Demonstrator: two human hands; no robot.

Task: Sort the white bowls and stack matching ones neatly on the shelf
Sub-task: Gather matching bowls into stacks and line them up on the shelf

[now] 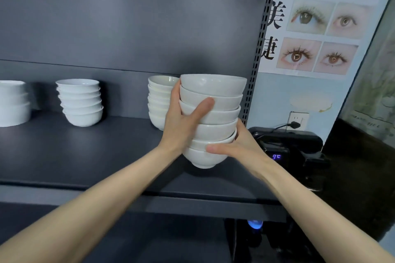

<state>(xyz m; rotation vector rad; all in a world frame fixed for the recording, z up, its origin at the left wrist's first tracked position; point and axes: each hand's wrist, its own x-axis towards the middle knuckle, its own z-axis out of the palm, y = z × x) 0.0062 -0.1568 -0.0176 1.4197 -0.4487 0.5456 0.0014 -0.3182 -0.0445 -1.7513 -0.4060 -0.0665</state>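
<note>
A dark shelf (96,151), poster (320,28) beside it, frames the gripped bowl stack (213,87).

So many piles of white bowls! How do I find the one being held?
Find the dark grey shelf and go to its right end, by the holed upright post. The stack of white ceramic bowls there is nearest the camera. Unlike the white stack behind it, it is gripped by the left hand and right hand.

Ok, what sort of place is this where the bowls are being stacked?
Probably a small shop or salon back room: a dark retail-style shelf with a perforated upright, an eye-makeup poster on the wall, and the bowl stack held by the left hand and right hand.
</note>
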